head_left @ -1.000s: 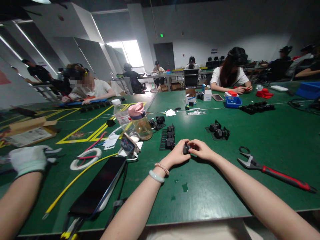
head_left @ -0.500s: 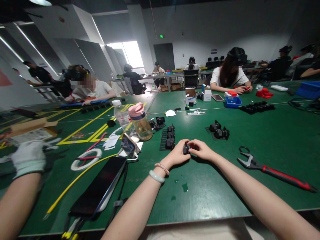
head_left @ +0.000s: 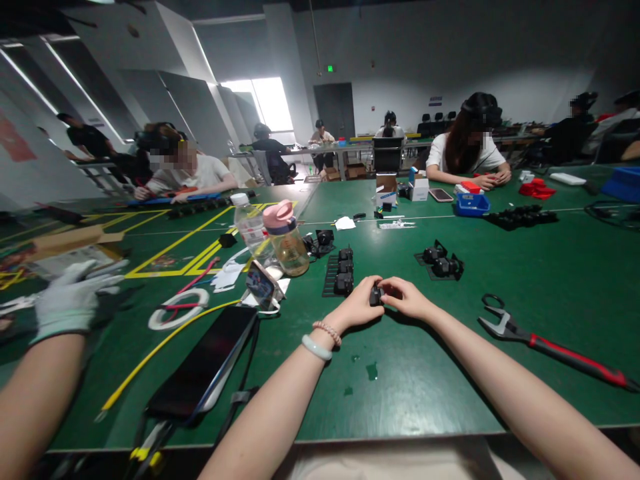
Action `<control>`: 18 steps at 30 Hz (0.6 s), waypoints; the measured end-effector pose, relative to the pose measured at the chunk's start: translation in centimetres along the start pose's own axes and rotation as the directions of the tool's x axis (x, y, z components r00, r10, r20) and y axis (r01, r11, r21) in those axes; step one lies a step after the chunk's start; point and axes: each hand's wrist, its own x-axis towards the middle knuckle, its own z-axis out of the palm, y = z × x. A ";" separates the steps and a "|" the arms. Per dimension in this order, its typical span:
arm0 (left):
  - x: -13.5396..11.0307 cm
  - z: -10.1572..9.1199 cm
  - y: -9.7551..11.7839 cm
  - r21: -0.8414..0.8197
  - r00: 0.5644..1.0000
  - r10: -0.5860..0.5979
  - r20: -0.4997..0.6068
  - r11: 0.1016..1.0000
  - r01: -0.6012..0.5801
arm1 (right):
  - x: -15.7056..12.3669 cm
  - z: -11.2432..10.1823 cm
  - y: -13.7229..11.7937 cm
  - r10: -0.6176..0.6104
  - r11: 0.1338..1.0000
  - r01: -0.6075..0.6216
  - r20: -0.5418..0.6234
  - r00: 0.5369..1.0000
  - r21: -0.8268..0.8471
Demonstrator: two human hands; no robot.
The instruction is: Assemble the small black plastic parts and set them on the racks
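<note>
Between my hands, just above the green table (head_left: pixel 400 373), is a small black blocky part (head_left: pixel 375 295). My left hand (head_left: pixel 361 300) has its fingers wrapped round it from the left. From the right, the fingertips of my right hand (head_left: pixel 406 298) pinch at the same part; their exact contact is too small to make out. Left of my hands stands a black rack-like piece (head_left: pixel 344 272) bearing several black blocks. Beyond my right hand lies a black assembly (head_left: pixel 440 260) of similar blocks and plates.
Pliers with red-black handles (head_left: pixel 555 347) lie at right beside a black ring (head_left: pixel 493 301). At left are a pink-lidded bottle (head_left: pixel 290 243), a propped phone (head_left: pixel 263 283), a black power bank (head_left: pixel 205 363), and a yellow cable (head_left: pixel 165 347). A co-worker's gloved hand (head_left: pixel 70 303) works at far left.
My hands keep hold of the black part with hardly any shift. The whole view has slid slightly to the right, and the co-worker's gloved hand has spread its fingers.
</note>
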 end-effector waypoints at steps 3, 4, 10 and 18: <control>0.0 0.1 -0.2 0.007 1.000 0.012 0.001 1.000 -0.012 | 0.0 0.0 0.1 -0.008 1.000 0.008 0.002 1.000 -0.004; 0.0 0.1 -0.2 0.009 1.000 0.014 0.003 1.000 -0.014 | 0.0 0.0 0.1 -0.009 1.000 0.009 0.002 1.000 -0.009; 0.1 0.2 -0.3 0.006 1.000 -0.005 0.004 1.000 0.005 | 0.0 -0.1 0.1 -0.007 1.000 0.007 -0.001 1.000 -0.014; 0.1 0.1 -0.1 0.008 1.000 -0.016 0.017 1.000 0.016 | 0.0 -0.1 0.0 -0.008 1.000 0.008 0.002 1.000 -0.021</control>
